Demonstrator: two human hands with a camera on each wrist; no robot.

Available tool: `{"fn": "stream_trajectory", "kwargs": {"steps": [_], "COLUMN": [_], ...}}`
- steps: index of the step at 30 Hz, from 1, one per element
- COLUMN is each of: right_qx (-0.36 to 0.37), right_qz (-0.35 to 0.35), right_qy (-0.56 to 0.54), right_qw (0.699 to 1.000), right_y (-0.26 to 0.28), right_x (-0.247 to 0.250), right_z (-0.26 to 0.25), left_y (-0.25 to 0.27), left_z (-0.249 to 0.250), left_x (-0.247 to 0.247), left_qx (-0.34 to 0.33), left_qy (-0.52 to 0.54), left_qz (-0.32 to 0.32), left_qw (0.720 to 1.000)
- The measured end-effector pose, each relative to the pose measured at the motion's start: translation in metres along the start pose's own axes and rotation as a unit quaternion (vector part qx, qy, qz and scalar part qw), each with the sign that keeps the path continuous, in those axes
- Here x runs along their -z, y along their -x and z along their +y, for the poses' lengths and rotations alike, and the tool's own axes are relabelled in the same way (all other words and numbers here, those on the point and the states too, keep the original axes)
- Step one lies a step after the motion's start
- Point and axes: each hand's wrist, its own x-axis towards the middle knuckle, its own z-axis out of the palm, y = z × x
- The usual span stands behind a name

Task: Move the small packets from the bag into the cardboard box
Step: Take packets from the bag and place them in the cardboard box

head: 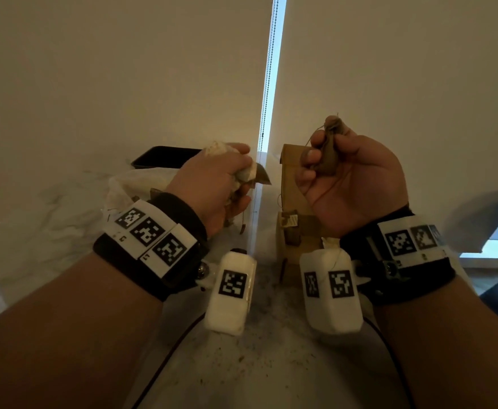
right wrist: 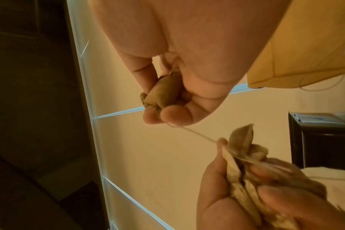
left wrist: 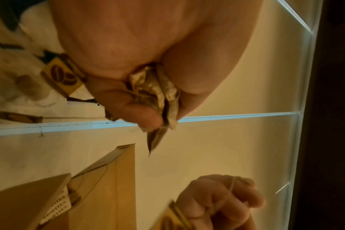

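Note:
My left hand [head: 227, 175] is raised over the white plastic bag [head: 129, 187] and grips a crumpled bunch of small tea-bag packets [left wrist: 158, 91], also visible in the right wrist view [right wrist: 244, 157]. My right hand [head: 339, 166] is held palm-up above the open cardboard box [head: 293, 196] and curls its fingers round one brown packet [right wrist: 163, 91] [head: 328, 154]. A thin string [right wrist: 197, 133] runs from that packet to the bunch in the left hand. Yellow paper tags [left wrist: 63, 74] hang near the bag. A few packets with tags [head: 290, 227] lie in the box.
A black tray [head: 165, 157] lies at the back left beside the bag. Window blinds with a bead chain [head: 268, 84] stand right behind the counter. The marbled counter [head: 271, 364] carries scattered crumbs in front of the box.

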Motion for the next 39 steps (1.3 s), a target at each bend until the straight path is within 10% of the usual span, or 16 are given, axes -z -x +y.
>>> {"fn": "stream_trajectory", "kwargs": {"steps": [17, 23, 27, 39], "right_qx": [0.001, -0.105, -0.194, -0.003], "right_qz": [0.004, 0.065, -0.049, 0.014], "right_qy": [-0.042, 0.127, 0.254, 0.078], "right_qw": [0.999, 0.984, 0.946, 0.997], "right_y": [-0.001, -0.001, 0.010, 0.002], "right_x": [-0.001, 0.007, 0.011, 0.007], "right_z": [0.002, -0.006, -0.003, -0.008], "left_y": [0.009, 0.000, -0.008, 0.006], "left_z": [-0.013, 0.000, 0.006, -0.002], "left_x": [-0.004, 0.004, 0.015, 0.006], "left_qx": [-0.068, -0.226, -0.257, -0.200], "left_qy": [-0.275, -0.224, -0.230, -0.439], "left_qz": [-0.175, 0.029, 0.103, -0.113], "left_qw": [0.943, 0.948, 0.933, 0.868]}}
